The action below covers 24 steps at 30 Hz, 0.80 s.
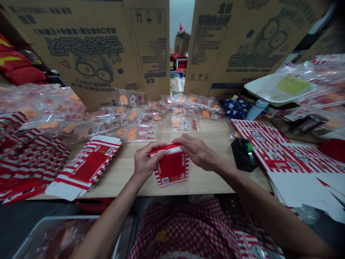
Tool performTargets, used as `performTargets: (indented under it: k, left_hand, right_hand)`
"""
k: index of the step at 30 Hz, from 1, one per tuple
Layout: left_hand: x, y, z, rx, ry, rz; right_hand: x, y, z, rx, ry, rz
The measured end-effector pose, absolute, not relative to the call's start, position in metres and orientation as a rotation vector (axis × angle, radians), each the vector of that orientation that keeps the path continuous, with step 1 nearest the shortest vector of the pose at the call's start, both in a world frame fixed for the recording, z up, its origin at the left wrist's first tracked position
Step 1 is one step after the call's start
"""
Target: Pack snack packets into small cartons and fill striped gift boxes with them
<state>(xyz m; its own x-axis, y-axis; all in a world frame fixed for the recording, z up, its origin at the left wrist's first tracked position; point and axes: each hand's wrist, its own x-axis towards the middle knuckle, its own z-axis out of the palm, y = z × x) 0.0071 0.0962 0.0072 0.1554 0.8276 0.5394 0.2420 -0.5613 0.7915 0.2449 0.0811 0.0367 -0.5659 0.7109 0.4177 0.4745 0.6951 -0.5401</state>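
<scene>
1. Both hands grip one small red box [171, 168] with striped edges — it stands on the surface [205, 180] between them.
2. The left hand [144, 162] clasps its left side; the right hand [198, 153] curls over the top flap.
3. Left of the left hand lies a flattened striped carton [88, 163].
4. Just past the hands, clear packets [141, 132] are spread out.
5. Right of the right hand — a black tape dispenser [242, 154].

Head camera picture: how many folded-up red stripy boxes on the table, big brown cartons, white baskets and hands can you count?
Red stripy box: 1
Big brown cartons: 2
White basket: 1
Left hand, right hand: 2
Total: 6
</scene>
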Motion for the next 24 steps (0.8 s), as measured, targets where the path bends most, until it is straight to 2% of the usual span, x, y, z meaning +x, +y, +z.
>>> performTargets:
  k: [3,8,15,21,24]
  left_hand:
    - [0.006,0.094,0.01,1.988,0.971,1.465]
    - [-0.001,0.089,0.018,2.113,0.756,1.347]
    - [0.0,0.071,0.009,1.839,1.027,1.386]
    - [0.0,0.065,0.016,1.868,0.82,1.346]
    - [-0.003,0.069,0.018,1.934,0.752,1.351]
  right_hand:
    - [0.243,0.074,0.046,-0.965,-2.216,0.475]
    - [0.24,0.065,0.053,-1.042,-2.257,0.361]
    - [0.228,0.052,0.04,-1.015,-2.018,0.474]
    - [0.237,0.047,0.024,-0.884,-2.047,0.43]
    - [0.25,0.05,0.013,-0.795,-2.152,0.301]
